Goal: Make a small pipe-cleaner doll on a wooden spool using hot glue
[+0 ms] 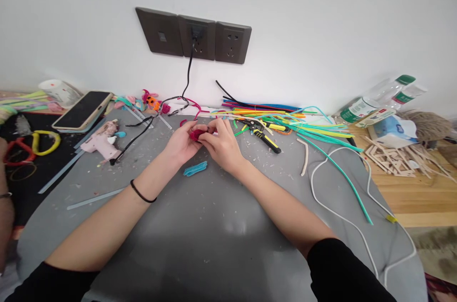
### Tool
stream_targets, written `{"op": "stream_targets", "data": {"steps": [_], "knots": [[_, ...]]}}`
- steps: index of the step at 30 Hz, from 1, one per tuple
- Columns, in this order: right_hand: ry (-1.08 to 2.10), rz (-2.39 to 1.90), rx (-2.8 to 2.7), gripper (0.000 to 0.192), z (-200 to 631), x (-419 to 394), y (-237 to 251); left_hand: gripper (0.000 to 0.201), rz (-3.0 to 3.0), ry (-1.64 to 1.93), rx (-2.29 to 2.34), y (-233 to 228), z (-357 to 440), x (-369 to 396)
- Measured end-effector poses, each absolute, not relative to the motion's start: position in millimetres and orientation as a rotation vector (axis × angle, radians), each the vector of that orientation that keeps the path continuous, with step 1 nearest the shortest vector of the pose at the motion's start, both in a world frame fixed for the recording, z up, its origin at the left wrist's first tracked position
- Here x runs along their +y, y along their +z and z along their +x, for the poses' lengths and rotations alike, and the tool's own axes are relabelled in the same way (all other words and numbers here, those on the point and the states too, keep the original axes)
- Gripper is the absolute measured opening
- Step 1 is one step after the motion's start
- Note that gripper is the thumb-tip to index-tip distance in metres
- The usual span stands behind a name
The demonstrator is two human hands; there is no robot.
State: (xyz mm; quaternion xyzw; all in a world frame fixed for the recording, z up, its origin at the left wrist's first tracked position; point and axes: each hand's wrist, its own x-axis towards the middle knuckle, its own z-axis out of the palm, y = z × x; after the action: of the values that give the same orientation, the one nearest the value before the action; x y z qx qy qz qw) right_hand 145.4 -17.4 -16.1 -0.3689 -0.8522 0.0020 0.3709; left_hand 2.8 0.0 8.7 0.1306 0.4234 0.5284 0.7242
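Observation:
Both my hands meet over the grey mat (214,226) around a small dark-red fuzzy piece that looks like bent pipe cleaner (195,134). My left hand (184,142) pinches it from the left side. From the right, the fingers of my right hand (223,144) close on it too and cover part of it. Just below the hands lies a folded blue pipe-cleaner bundle (195,169), touched by neither. To the right of my right hand rest black-and-yellow pliers (266,138).
Colourful pipe cleaners (307,123) lie along the wall. A pink glue gun (103,142), a phone (84,111) and scissors (46,142) are left. A white cable (337,214) loops right, near bottles (371,102) and wooden sticks (389,157). Another person's arm (5,207) shows far left.

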Motion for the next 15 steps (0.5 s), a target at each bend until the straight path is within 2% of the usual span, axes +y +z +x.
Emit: {"op": "stream_targets", "data": {"steps": [8,15], "knots": [[-0.091,-0.935,-2.156,0.029,145.1,-17.0,-19.0,0.018,0.541,1.234,0.942,-2.8,5.7,-3.5],[-0.038,-0.993,-2.186,0.028,144.0,-19.4,-18.1,0.024,0.59,1.251,1.039,0.2,8.4,-8.2]]}}
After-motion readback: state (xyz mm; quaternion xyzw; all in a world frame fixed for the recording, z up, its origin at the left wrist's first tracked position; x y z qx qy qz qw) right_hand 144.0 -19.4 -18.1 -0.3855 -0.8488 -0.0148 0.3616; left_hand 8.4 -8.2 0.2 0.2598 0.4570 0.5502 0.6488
